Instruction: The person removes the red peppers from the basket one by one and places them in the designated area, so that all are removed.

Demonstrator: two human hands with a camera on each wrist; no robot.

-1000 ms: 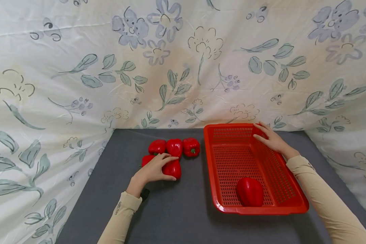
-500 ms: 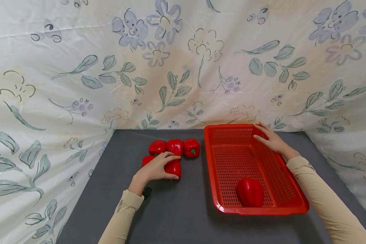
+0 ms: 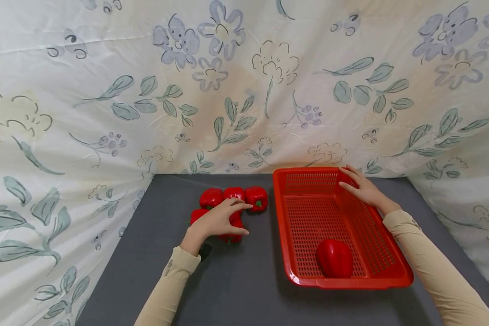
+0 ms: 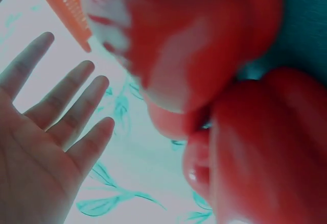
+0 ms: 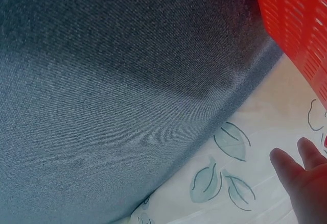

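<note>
In the head view my left hand [image 3: 216, 221] hovers over a cluster of red bell peppers, thumb and fingers spread. It partly hides the front pepper [image 3: 233, 237] and the left one [image 3: 197, 214]. In the left wrist view, straight fingers stand apart from the nearest bell pepper [image 4: 189, 45], with nothing held. My right hand [image 3: 366, 189] rests at the far right rim of a red plastic basket [image 3: 282, 226], fingers extended. The right wrist view catches only two fingertips [image 5: 288, 168] below the basket wall. One bell pepper [image 3: 335, 259] lies inside the basket near its front.
Three more bell peppers sit in a back row, the rightmost [image 3: 256, 198] close to the basket's left side. A dark grey tabletop [image 3: 236, 290] carries everything. Floral cloth [image 3: 228, 90] hangs behind and along both sides.
My left hand has shifted right and lifted slightly off the front pepper, its thumb and fingers spread wider. The right hand, basket and peppers stay in place.
</note>
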